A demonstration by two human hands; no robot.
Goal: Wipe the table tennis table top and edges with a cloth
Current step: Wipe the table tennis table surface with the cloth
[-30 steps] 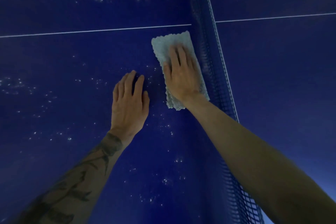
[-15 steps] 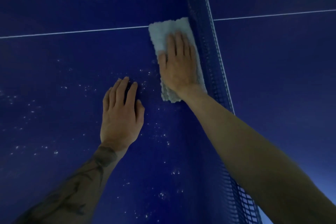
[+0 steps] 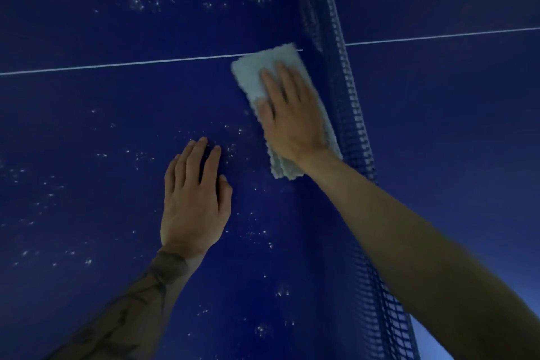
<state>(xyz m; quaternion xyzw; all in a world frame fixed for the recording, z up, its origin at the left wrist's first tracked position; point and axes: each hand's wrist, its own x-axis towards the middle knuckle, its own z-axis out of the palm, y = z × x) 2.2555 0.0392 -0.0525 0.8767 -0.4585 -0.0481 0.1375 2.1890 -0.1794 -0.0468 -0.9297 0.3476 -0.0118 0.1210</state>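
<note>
While left hand [image 3: 193, 202] rests flat on table [image 3: 87, 126], right hand [image 3: 292, 120] — fingers straight — presses cloth [image 3: 251, 76].

So, the net [image 3: 350, 114] is seen from almost straight above, running from the top middle down to the bottom right corner. It's blue mesh, with a thin white band [image 3: 340, 23] along its top edge, and lower down the mesh gets pretty blurry. A thin white line [image 3: 117, 65] is crossed by the net at roughly a right angle, and its stretch right of the net is seen a bit higher in the view. Little white specks [image 3: 137, 4] are scattered in clusters all over the left side, with a few fainter ones spotted past the net at the top right. A pale blue patch [image 3: 429, 345] is tucked into the bottom right corner; what it is can't be told.
</note>
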